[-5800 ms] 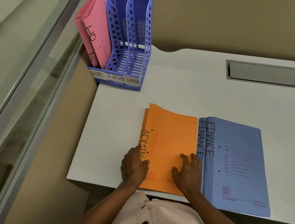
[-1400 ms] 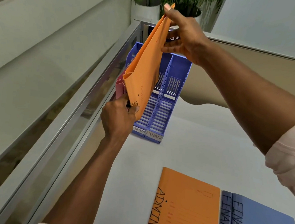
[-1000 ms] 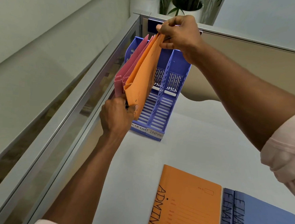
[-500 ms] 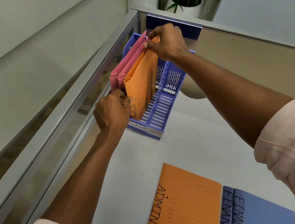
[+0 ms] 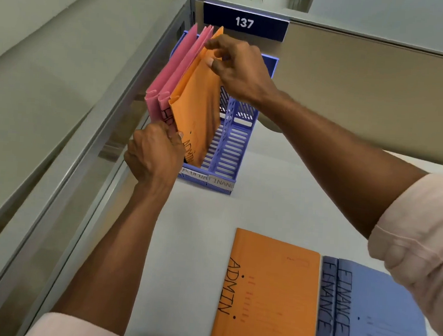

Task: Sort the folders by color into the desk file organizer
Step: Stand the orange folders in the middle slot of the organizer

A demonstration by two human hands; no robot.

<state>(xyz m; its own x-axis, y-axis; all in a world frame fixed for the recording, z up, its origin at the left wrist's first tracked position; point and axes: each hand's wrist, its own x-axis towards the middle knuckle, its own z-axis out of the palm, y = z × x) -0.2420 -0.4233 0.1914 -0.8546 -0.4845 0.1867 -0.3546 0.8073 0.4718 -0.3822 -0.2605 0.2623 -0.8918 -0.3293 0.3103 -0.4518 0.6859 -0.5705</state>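
Observation:
A blue desk file organizer (image 5: 229,152) stands at the desk's far left corner, with labels on its front. Two pink folders (image 5: 168,84) stand in its left slot. An orange ADMIN folder (image 5: 198,107) stands tilted in the middle slot. My right hand (image 5: 239,65) pinches that folder's top edge. My left hand (image 5: 155,154) grips its lower front corner. The right slot holds nothing. A second orange ADMIN folder (image 5: 268,293) lies flat near me, and two blue FINANCE folders (image 5: 373,317) lie beside it on the right.
The white desk (image 5: 196,232) ends at a glass and metal partition (image 5: 84,143) on the left. A beige divider panel (image 5: 366,94) with a blue sign reading 137 (image 5: 243,22) stands behind the organizer. Potted plants show beyond it.
The orange folder was lifted from the desk stack and has come down into the middle slot. My right hand has lowered with its top edge; my left hand stays at its lower corner.

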